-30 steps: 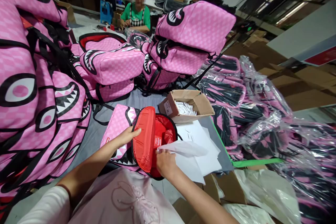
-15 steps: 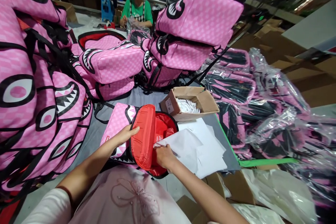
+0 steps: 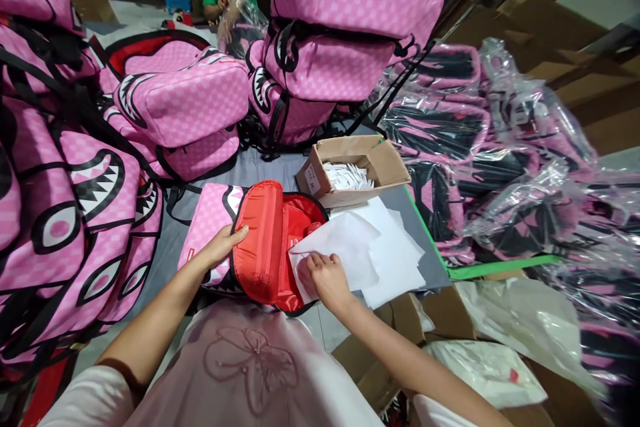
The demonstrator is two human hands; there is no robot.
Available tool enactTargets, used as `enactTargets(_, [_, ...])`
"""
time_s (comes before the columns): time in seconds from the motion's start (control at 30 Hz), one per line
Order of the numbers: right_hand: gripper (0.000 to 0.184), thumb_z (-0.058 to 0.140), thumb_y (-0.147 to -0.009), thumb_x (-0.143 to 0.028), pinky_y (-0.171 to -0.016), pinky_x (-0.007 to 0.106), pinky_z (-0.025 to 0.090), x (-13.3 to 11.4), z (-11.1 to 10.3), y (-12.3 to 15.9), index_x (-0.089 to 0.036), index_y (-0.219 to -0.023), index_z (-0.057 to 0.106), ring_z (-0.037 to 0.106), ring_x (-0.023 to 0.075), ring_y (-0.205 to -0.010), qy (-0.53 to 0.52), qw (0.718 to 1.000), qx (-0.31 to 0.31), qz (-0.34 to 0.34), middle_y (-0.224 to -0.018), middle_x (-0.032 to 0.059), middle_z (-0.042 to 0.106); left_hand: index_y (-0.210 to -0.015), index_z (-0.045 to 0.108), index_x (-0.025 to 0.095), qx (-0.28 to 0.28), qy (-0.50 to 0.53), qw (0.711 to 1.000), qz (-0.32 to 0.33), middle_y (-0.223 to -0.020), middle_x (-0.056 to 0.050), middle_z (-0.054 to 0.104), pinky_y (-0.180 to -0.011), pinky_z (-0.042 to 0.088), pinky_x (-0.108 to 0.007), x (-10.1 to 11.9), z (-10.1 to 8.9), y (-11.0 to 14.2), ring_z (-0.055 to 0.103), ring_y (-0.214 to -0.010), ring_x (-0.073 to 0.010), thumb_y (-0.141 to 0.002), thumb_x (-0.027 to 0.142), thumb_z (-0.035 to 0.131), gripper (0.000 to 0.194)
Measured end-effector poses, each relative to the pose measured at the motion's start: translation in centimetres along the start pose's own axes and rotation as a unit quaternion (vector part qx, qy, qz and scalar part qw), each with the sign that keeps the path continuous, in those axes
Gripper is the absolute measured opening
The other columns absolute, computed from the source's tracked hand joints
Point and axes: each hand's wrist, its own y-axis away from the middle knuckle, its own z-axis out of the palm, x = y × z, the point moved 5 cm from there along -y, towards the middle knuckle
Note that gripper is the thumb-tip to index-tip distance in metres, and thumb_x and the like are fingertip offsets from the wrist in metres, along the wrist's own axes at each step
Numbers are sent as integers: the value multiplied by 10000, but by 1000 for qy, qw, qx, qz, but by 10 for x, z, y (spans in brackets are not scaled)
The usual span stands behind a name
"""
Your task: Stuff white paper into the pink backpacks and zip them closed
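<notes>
Cardboard box (image 3: 354, 170) of small white packets (image 3: 347, 176) beside open backpack (image 3: 280, 247).

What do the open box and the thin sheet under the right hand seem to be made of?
Box: brown cardboard, matt, judging by its stiff folded flaps. Sheet: thin paper or plastic film, dull white; its soft wrinkles and slight translucency fit either.

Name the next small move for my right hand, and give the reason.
I'd probably ease the right hand leftward, guiding the thin white sheet further over the bag's red interior. The sheet's left edge already overlaps that opening, the left hand holds the red flap aside, and the sheet's other end lies over the white papers.
</notes>
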Motion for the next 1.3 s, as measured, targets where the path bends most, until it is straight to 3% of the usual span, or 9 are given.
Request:
enactTargets(0.17, [440, 350, -938, -35, -1163, 624, 209, 15, 2, -8, -90, -1289, 610, 251, 361, -1466, 36, 994, 97, -42, -1567, 175, 348, -1189, 684, 102, 13, -12, 1000, 3, -1250, -166, 683, -1087, 406, -493, 3, 4, 1, 612, -1182, -370, -700, 648, 757, 737])
enactTargets(0.47, [541, 460, -935, -120, -1182, 674, 124, 11, 24, -44, -184, -1472, 437, 144, 347, -1504, 54, 985, 129, -98, -1624, 132, 228, -1224, 670, 115, 24, -16, 1000, 4, -1231, -144, 696, -1079, 422, -477, -3, 4, 5, 621, -1173, -350, -734, 648, 730, 728])
enactTargets(0.6, [545, 523, -919, -189, -1170, 635, 218, 2, 55, -36, -171, -1460, 459, 268, 355, -1467, 57, 989, 54, -127, -1584, 170, 319, -1289, 628, 118, 32, 2, 999, 3, -1242, -150, 690, -1069, 432, -481, -9, 2, 6, 631, -1160, -345, -759, 631, 717, 743])
enactTargets(0.77, [536, 367, -932, -55, -1149, 588, 260, 13, 39, -56, -128, -1458, 440, 375, 315, -1406, 85, 991, 95, -43, -1537, 201, 389, -1360, 566, 104, 42, -67, 996, 37, -1335, -180, 626, -1088, 413, -491, -4, 2, 6, 572, -1243, -368, -793, 665, 641, 800])
enactTargets(0.9, [353, 376, -954, -99, -1078, 473, 363, 14, 20, -60, -90, -1169, 656, 555, 277, -1178, 82, 992, 54, -75, -1233, 190, 640, -1497, 406, 186, 168, -372, 899, 159, -1573, -158, 365, -1196, 200, -545, 32, -2, 15, 289, -1467, -365, -872, 428, 600, 698])
enactTargets(1.0, [348, 380, -972, -144, -1134, 515, 272, 3, 9, -42, -121, -1172, 664, 477, 301, -1269, 87, 989, 65, -96, -1334, 178, 582, -1362, 578, 257, 40, -522, 815, 250, -1547, -104, 425, -1208, 93, -569, 40, 24, 12, 242, -1494, -325, -899, 207, 491, 473])
enactTargets(1.1, [343, 398, -969, -147, -1132, 569, 246, -14, 4, -24, -128, -1176, 671, 431, 332, -1309, 82, 989, 54, -108, -1364, 181, 557, -978, 747, 191, -88, -556, 793, 233, -1210, -146, 691, -1141, 309, -515, 26, 53, -15, 529, -1291, -349, -880, 217, 576, 199])
enactTargets(1.2, [334, 401, -963, -128, -1029, 537, 384, -28, 1, -14, -134, -1158, 672, 523, 325, -1200, 54, 995, 9, -85, -1263, 169, 618, -854, 709, 150, -41, -594, 780, 192, -974, -95, 714, -970, 488, -453, 20, 82, -65, 653, -1037, -290, -884, 328, 665, 187])
enactTargets(1.3, [337, 402, -962, -127, -955, 517, 444, -33, -1, -7, -134, -1185, 655, 561, 329, -1155, 18, 998, -30, -51, -1219, 173, 638, -1057, 661, 151, -25, -644, 740, 192, -1110, -65, 662, -928, 520, -421, 20, 124, -104, 634, -1037, -229, -929, 367, 627, 253])
